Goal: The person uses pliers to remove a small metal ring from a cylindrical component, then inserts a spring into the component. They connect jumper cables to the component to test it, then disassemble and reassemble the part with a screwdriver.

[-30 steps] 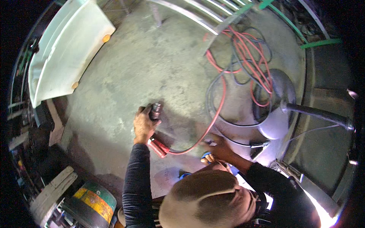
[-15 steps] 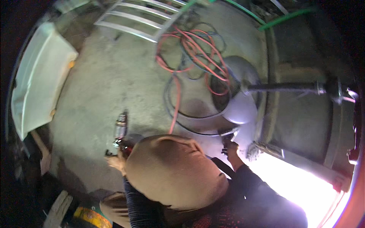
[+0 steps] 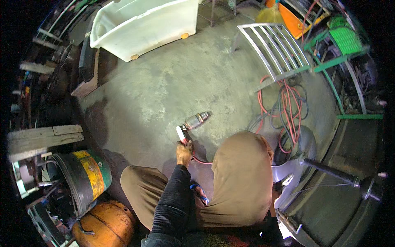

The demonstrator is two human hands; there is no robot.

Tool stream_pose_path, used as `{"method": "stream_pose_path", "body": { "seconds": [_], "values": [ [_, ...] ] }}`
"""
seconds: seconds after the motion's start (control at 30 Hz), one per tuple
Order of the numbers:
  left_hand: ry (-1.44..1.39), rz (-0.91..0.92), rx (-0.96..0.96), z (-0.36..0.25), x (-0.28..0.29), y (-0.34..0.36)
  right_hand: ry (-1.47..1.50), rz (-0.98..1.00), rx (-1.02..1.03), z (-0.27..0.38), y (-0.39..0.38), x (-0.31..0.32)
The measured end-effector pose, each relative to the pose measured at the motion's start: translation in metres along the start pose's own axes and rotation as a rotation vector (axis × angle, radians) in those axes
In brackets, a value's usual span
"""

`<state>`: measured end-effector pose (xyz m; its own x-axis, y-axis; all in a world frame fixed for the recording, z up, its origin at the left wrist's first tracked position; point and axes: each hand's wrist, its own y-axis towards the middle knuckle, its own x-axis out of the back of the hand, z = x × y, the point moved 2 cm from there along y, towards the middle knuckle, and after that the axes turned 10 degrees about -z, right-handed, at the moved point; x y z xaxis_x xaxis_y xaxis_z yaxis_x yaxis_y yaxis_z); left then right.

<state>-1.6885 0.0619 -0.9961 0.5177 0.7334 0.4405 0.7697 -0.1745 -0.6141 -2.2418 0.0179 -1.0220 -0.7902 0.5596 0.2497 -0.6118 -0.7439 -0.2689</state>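
Observation:
My left hand [image 3: 184, 153] is closed around a red-handled clamp [image 3: 181, 135] with a silver head, low over the concrete floor. Touching or just beyond that head is a dark metal cylinder [image 3: 196, 120] with brassy bands. A red cable [image 3: 202, 161] runs from near this hand toward my raised knee. Partly hidden behind the knee, my right hand [image 3: 275, 193] grips what looks like a welding electrode holder [image 3: 286, 180] with bright metal jaws. A thin rod or wire stretches rightward beside it.
A white wheeled bin [image 3: 152, 35] stands at the far left, a silver slatted rack [image 3: 271, 49] at the far right. Coiled red and dark cables [image 3: 290, 111] lie below the rack. A black bar [image 3: 333, 172] juts in at right. A striped drum [image 3: 88, 177] and orange tank [image 3: 107, 222] sit at left.
The view has swung to the right, bringing the drum and orange tank into sight. The bright white glare at lower right has mostly gone. Both hands keep their holds.

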Motion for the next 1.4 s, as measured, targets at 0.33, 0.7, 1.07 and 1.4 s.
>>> {"method": "stream_pose_path", "body": {
  "seconds": [0.33, 0.7, 1.07, 1.4],
  "values": [
    [0.320, -0.089, -0.127, -0.002, 0.001, 0.007, -0.836, 0.979, 1.098, 0.268, -0.122, -0.357],
    [0.245, -0.124, -0.075, 0.004, -0.002, 0.012, -1.156, 1.256, 1.272, 0.227, -0.173, -0.432],
    [0.261, -0.133, 0.003, -0.024, 0.009, -0.008, -1.051, 1.210, 1.359, 0.210, -0.180, -0.435],
    [0.168, -0.080, 0.011, -0.018, 0.007, -0.003, -1.171, 1.314, 1.377, 0.213, -0.180, -0.436]
  ]
}}
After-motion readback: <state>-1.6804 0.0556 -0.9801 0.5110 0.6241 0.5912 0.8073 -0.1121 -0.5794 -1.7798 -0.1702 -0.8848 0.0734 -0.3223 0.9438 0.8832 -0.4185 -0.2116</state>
